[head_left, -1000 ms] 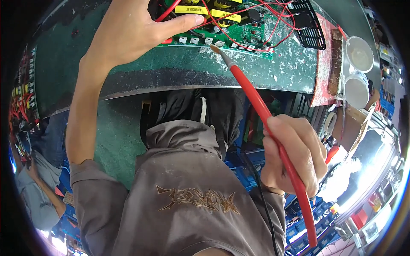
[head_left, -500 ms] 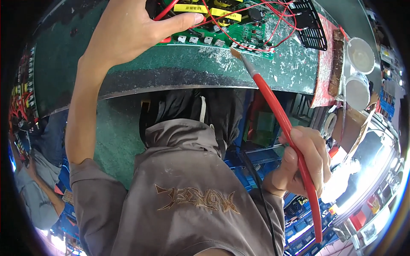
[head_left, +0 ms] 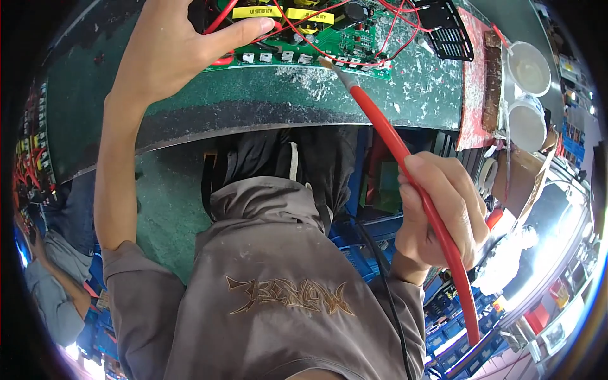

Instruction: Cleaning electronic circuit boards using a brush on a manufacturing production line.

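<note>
A long red-handled brush (head_left: 396, 149) slants up from my right hand (head_left: 446, 209), which is closed around its handle. Its pale bristle tip is at the near edge of a green circuit board (head_left: 345, 47), by a row of small white-topped parts (head_left: 287, 56). On the board are yellow-wrapped components (head_left: 310, 16) and thin red wires (head_left: 402, 30). My left hand (head_left: 168, 50) lies over the board's left end, its thumb stretched out above the components near a thick red wire. The other left fingers are largely cut off by the top edge of the view.
White flakes (head_left: 310, 82) lie on the green worktable (head_left: 253, 92) before the board. A black slotted plate (head_left: 448, 31) sits at its right. Farther right are two whitish cups (head_left: 527, 123) beside a red, white-smeared sheet (head_left: 472, 95). Another person (head_left: 54, 278) is at far left.
My right hand has moved up and forward, bringing the brush tip from just below the board's near edge onto that edge. The whole view has shifted slightly; my left hand stays at the board.
</note>
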The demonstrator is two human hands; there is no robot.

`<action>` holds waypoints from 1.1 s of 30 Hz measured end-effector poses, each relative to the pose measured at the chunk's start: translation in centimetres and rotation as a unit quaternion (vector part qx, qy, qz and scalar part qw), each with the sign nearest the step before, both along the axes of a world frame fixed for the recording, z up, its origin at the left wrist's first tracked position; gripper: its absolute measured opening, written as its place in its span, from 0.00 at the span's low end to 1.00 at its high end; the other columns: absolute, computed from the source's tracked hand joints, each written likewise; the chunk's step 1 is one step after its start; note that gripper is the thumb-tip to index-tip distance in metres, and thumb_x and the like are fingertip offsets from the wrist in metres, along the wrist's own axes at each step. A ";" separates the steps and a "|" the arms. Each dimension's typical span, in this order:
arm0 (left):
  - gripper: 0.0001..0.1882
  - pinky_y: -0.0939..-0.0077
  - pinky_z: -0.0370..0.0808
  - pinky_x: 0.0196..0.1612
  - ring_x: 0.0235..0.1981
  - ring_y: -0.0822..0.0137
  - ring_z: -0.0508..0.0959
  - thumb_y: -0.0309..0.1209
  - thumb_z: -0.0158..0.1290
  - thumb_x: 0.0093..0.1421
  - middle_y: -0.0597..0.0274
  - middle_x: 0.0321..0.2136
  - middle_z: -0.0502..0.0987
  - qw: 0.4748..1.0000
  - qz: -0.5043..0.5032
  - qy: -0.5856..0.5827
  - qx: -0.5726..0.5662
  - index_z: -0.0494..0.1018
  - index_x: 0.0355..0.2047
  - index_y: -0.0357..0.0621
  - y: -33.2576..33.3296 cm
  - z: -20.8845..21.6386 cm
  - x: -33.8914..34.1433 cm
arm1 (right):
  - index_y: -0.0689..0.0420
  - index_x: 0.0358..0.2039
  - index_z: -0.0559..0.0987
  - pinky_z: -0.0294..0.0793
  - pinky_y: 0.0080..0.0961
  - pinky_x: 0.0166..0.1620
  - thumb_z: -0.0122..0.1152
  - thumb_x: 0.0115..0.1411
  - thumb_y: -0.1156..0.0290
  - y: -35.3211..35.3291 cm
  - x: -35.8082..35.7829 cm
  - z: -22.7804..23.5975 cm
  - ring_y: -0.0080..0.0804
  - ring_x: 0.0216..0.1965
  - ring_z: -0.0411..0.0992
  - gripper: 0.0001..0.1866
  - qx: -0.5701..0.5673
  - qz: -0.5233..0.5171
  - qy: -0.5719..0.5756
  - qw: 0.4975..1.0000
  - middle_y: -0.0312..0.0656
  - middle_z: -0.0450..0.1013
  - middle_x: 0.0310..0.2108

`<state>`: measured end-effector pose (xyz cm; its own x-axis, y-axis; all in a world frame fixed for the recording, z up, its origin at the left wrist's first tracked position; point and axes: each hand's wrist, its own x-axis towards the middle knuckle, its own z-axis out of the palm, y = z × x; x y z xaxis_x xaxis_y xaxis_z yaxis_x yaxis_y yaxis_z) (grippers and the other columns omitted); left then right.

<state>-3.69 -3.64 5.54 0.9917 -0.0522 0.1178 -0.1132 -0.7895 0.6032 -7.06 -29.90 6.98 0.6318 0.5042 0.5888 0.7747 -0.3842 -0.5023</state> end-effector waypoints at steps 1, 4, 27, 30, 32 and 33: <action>0.26 0.64 0.66 0.48 0.44 0.57 0.67 0.36 0.64 0.46 0.53 0.37 0.69 1.000 -0.007 -0.003 0.010 0.72 0.44 0.38 0.0 0.0 0.1 | 0.72 0.31 0.77 0.68 0.23 0.18 0.68 0.27 0.84 0.0 0.1 0.0 0.37 0.18 0.71 0.23 -0.007 -0.002 -0.002 1.000 0.52 0.72 0.21; 0.26 0.63 0.66 0.48 0.44 0.57 0.67 0.37 0.64 0.46 0.53 0.37 0.69 1.000 -0.009 0.000 0.012 0.72 0.44 0.38 0.0 -0.1 0.2 | 0.72 0.28 0.76 0.69 0.23 0.18 0.67 0.27 0.84 0.0 0.3 -0.6 0.38 0.18 0.72 0.21 0.027 -0.019 -0.034 0.999 0.52 0.73 0.21; 0.24 0.65 0.68 0.45 0.36 0.60 0.72 0.43 0.67 0.44 0.57 0.32 0.73 0.984 0.037 0.017 0.175 0.74 0.35 0.42 -2.8 1.7 2.2 | 0.67 0.28 0.77 0.73 0.24 0.25 0.63 0.37 0.84 -3.4 -0.7 0.0 0.37 0.20 0.74 0.13 0.026 -0.133 0.055 0.989 0.50 0.74 0.21; 0.21 0.63 0.67 0.46 0.39 0.58 0.73 0.42 0.67 0.44 0.56 0.34 0.73 0.983 0.091 0.103 0.124 0.74 0.30 0.42 -2.0 3.5 1.8 | 0.68 0.29 0.77 0.73 0.23 0.25 0.64 0.39 0.83 -3.4 -0.3 -0.2 0.37 0.20 0.74 0.12 0.034 -0.082 0.063 0.994 0.49 0.75 0.21; 0.19 0.61 0.67 0.48 0.43 0.57 0.72 0.42 0.68 0.44 0.55 0.37 0.73 0.989 0.045 0.115 0.078 0.74 0.28 0.43 -2.4 2.3 2.7 | 0.68 0.29 0.77 0.74 0.24 0.25 0.65 0.41 0.82 -3.6 -0.2 -0.3 0.37 0.21 0.74 0.12 0.030 -0.098 0.065 0.993 0.49 0.75 0.22; 0.18 0.58 0.66 0.50 0.48 0.54 0.69 0.40 0.68 0.43 0.53 0.42 0.70 0.994 -0.047 0.037 0.092 0.74 0.28 0.43 -2.5 1.3 2.5 | 0.67 0.30 0.77 0.74 0.24 0.25 0.66 0.42 0.81 -3.7 -0.1 -0.4 0.37 0.21 0.74 0.12 0.032 -0.099 0.069 0.992 0.49 0.75 0.22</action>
<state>-1.18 -6.12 6.81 0.9869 -0.1594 0.0249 -0.1529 -0.8749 0.4594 -7.18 -33.58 6.58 0.7913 0.3274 0.5163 0.6097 -0.4858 -0.6264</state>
